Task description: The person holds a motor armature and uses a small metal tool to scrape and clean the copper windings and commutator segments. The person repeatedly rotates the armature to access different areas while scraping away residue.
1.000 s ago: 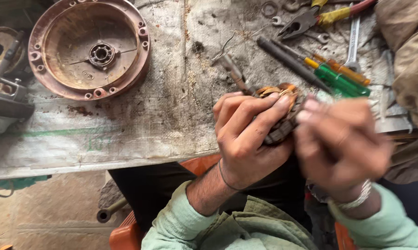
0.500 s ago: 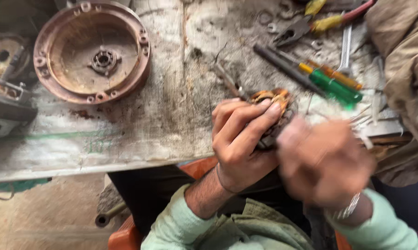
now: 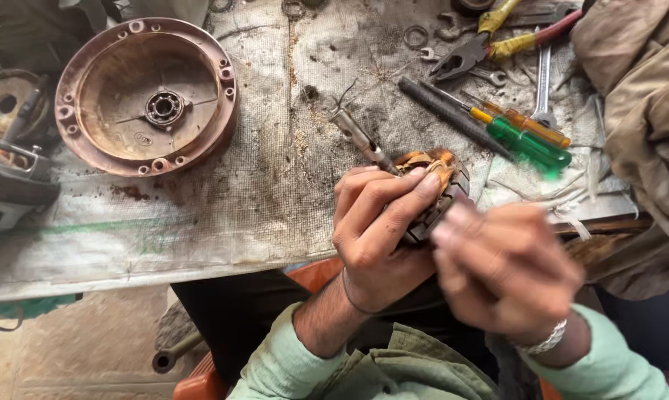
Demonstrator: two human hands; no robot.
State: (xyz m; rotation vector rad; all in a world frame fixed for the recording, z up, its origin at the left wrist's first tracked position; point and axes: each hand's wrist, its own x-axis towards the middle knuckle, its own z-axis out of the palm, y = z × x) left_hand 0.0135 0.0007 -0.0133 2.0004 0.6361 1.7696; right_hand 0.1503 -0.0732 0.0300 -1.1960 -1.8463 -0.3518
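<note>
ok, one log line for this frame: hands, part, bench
left hand: grips armature | right hand: blurred, at armature | bench: end cover, screwdrivers, pliers

Landmark: the wound motor armature [image 3: 432, 185], held over the near edge of the workbench [image 3: 223, 215]. The left hand [image 3: 375, 230] wraps it from the left; the right hand [image 3: 504, 270] sits just right of and nearer than it, touching its lower end, blurred. Its shaft [image 3: 358, 135] projects up-left, away from the person. Far left of the armature, on the bench, lies a round end housing [image 3: 146, 96] with a bearing [image 3: 164, 108] in its centre. Behind and right of the armature lie screwdrivers [image 3: 527, 141]; farther behind, pliers [image 3: 482, 44]. A cloth bundle [image 3: 638, 111] lies at far right.
</note>
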